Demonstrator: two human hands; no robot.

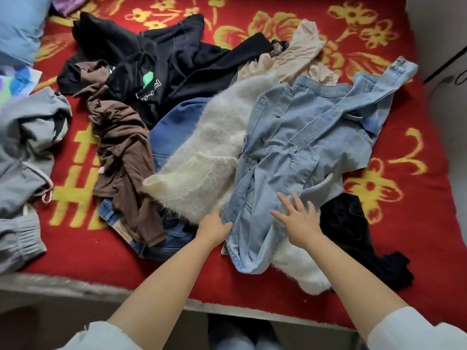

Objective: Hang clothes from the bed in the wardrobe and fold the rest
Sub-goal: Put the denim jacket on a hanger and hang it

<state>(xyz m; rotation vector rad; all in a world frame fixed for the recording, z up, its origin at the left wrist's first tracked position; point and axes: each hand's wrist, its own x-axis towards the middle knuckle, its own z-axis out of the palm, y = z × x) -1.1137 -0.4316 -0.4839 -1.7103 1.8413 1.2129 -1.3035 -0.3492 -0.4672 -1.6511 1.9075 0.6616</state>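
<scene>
Reaching over the bed edge, the left hand pinches the hem of the denim shirt; the right hand lies flat on it, fingers spread, gripping nothing. The shirt tops the pile, overlapping a white sweater and 1 black garment. Risk: lifting may drag the sweater along or off the near edge. Bare blanket right of the pile gives working room.

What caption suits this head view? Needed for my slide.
Both hands reach a light denim shirt atop clothes on a red bed.
</scene>
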